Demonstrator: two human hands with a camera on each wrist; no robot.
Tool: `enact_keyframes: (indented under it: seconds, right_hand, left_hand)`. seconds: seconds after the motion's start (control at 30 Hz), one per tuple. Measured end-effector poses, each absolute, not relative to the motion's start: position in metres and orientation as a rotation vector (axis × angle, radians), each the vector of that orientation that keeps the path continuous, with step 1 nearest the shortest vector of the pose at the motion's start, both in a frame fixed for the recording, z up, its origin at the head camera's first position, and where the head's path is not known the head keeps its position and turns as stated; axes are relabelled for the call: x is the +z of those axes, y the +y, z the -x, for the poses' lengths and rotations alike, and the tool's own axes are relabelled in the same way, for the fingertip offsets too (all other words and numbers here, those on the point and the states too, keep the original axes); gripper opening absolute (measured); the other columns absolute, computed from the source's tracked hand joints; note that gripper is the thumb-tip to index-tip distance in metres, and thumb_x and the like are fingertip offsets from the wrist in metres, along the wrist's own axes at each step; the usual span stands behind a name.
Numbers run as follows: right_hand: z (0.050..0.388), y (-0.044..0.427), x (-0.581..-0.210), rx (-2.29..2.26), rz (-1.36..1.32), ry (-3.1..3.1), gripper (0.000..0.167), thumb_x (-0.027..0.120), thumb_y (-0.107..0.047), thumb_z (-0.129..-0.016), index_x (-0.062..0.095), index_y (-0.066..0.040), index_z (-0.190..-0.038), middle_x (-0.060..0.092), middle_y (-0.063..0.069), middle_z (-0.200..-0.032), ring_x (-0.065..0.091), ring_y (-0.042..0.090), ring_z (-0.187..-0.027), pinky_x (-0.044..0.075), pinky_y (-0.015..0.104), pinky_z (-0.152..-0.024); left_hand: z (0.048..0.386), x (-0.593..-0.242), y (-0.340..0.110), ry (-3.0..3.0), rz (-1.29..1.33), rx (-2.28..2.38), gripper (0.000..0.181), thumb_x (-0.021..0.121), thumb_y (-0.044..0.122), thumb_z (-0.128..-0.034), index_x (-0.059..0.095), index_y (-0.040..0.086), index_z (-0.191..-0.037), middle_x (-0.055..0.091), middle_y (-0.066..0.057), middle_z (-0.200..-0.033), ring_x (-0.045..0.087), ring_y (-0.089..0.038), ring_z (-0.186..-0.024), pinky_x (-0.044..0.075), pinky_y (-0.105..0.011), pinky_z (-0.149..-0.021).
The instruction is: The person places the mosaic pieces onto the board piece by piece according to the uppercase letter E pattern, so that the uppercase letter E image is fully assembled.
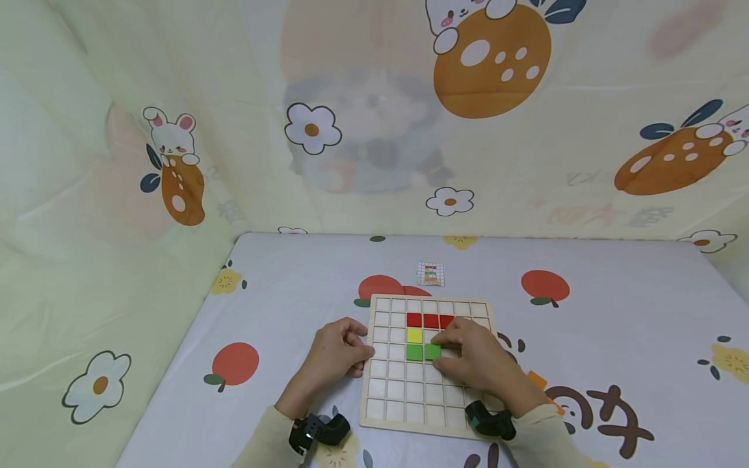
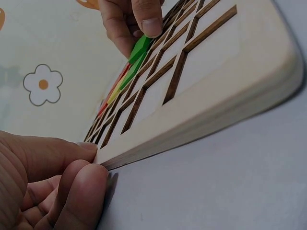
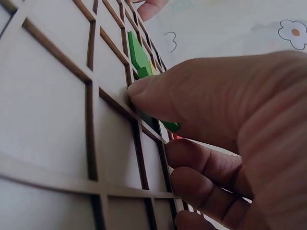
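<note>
A wooden grid board (image 1: 395, 389) lies on the table. Three red square tiles (image 1: 414, 320) sit side by side in an upper row, the rightmost partly covered by fingers. Below the leftmost red one are a yellow tile (image 1: 414, 335) and, under that, a green tile (image 1: 414, 352). My right hand (image 1: 482, 357) pinches a second green tile (image 1: 432, 351) at the cell just right of the first; in the left wrist view this tile (image 2: 140, 48) looks tilted. With thumb and curled fingers, my left hand (image 1: 336, 350) grips the board's left edge.
Behind the board lies a small pattern card (image 1: 430, 273) showing a coloured grid. Orange patches (image 1: 537, 379) show beside my right forearm, partly hidden; I cannot tell what they are. A printed cloth (image 1: 292, 286) covers the table, and a curtain (image 1: 374, 156) hangs behind it.
</note>
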State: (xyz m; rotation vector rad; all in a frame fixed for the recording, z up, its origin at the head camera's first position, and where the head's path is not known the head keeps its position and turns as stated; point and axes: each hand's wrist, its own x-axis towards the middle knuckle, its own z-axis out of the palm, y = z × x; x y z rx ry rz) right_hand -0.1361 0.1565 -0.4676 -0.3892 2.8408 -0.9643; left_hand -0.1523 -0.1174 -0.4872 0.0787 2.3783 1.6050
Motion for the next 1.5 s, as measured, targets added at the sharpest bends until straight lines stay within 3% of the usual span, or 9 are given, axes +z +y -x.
enact_keyframes:
  seconds: [1.1,1.5]
  right_hand:
    - [0.1344,0.1563,-0.4668,-0.938,0.414,2.851,0.027,0.089,-0.015,-0.081,0.083,-0.015,-0.107,0.059,-0.006,-0.096,0.051,0.014,-0.09,0.047,0.029,-0.071]
    - [0.1335,0.1588,-0.4637,-0.959,0.394,2.835,0.044,0.089,-0.02,-0.08,0.078,-0.013,-0.122,0.064,-0.001,-0.108,0.057,0.018,-0.098,0.054,0.038,-0.083]
  left_hand:
    - [0.1529,-0.4887,-0.1185,2.37,-0.077,1.61,0.026,0.079,0.004,-0.0901,0.064,0.002,-0.111,0.065,-0.004,-0.073,0.06,-0.011,-0.049,0.057,-0.025,-0.051]
    - [0.1523,-0.4888,-0.1178,2.372,-0.095,1.611,0.027,0.079,0.003,-0.0895,0.064,0.0,-0.112,0.065,-0.004,-0.074,0.06,-0.01,-0.049,0.057,-0.025,-0.05]
